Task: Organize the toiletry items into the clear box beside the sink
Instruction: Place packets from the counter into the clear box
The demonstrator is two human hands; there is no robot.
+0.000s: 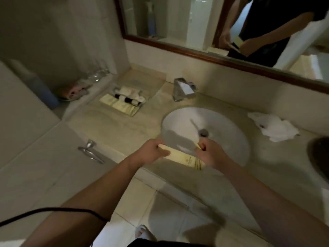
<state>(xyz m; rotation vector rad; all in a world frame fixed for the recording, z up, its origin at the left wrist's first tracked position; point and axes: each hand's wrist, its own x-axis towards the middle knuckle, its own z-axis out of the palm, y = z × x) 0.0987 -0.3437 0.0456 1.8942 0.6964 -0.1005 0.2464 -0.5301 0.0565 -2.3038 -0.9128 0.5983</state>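
Observation:
Both hands hold a pale yellow toiletry packet (pixel 185 158) over the counter's front edge, just in front of the sink (pixel 204 132). My left hand (pixel 151 153) grips its left end and my right hand (pixel 211 153) pinches its right end. The clear box (pixel 122 101) sits on the counter to the left of the sink, at the back. It holds small white bottles with dark caps and flat yellow packets like the one I hold.
A chrome tap (pixel 183 89) stands behind the sink. A crumpled white cloth (pixel 274 126) lies right of the basin. Upturned glasses (pixel 98 73) and a folded pink towel (pixel 74 90) sit at the far left. A chrome handle (pixel 90 151) is on the left surface. The mirror (pixel 231 24) is above.

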